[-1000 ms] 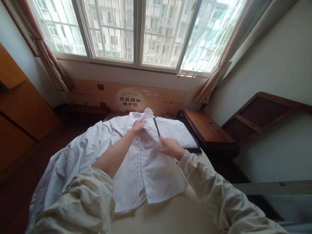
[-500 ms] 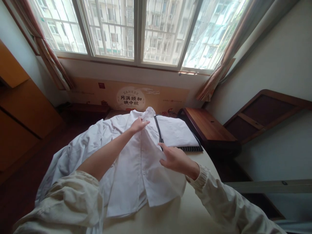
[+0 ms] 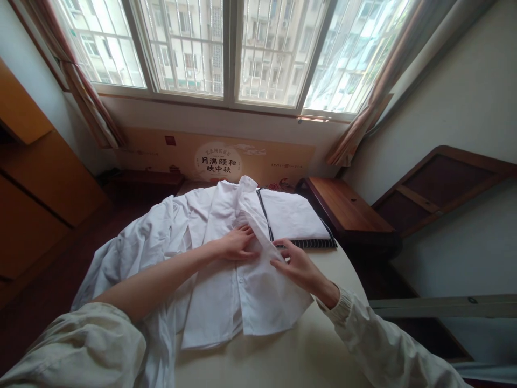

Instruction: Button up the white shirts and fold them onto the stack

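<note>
A white button-up shirt lies spread on a cream-coloured rounded table, its collar toward the window. My left hand rests on the shirt's middle with its fingers apart, beside a raised flap of the front. To its right, my right hand is at the edge of that flap, thumb and fingers curved and apart; whether they touch the cloth is hard to tell. Right of the collar lies a folded white garment on top of a folded dark striped cloth.
More crumpled white cloth spreads over the table's left side. A brown wooden bench or low cabinet stands at the right rear. Behind the table is a printed cardboard panel under the barred window.
My left hand has let go of the shirt near the collar and come down onto its middle. My right hand has shifted slightly right, its fingers more curled.
</note>
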The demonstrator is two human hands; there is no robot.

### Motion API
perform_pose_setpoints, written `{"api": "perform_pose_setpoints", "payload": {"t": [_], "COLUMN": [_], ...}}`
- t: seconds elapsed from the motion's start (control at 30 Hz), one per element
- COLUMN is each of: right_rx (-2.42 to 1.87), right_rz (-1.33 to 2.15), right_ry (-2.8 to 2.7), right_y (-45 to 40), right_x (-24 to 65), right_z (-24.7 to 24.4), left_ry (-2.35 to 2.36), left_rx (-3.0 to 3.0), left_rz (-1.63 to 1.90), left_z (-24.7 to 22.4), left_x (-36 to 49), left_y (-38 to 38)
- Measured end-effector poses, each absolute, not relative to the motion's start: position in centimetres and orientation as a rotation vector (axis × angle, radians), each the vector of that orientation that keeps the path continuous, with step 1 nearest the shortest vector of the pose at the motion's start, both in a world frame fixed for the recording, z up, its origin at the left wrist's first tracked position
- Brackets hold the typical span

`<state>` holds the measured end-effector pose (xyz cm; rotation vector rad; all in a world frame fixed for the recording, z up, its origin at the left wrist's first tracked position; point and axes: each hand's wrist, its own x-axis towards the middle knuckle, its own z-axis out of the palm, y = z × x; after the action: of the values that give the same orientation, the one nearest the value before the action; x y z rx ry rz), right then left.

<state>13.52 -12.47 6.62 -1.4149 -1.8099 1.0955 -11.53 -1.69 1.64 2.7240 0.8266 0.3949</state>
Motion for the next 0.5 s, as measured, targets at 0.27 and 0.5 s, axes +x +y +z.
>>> {"api": "perform_pose_setpoints", "payload": {"t": [0.27,0.5], "right_rx": [-1.055,-1.439], "right_rz": [1.238,0.38], "right_ry": [-2.002,-2.47], "right_y": [-16.3,-19.2], "right_x": [8.1,9.7], "right_z": [5.4,6.1], "left_ry": [0.808,0.792], "left_rx": [2.78,2.755], "left_rz": [0.188,0.258], "left_z": [0.4,1.0], "left_x": [-12.1,-13.0], "left_y": [0.1,-0.4]}}
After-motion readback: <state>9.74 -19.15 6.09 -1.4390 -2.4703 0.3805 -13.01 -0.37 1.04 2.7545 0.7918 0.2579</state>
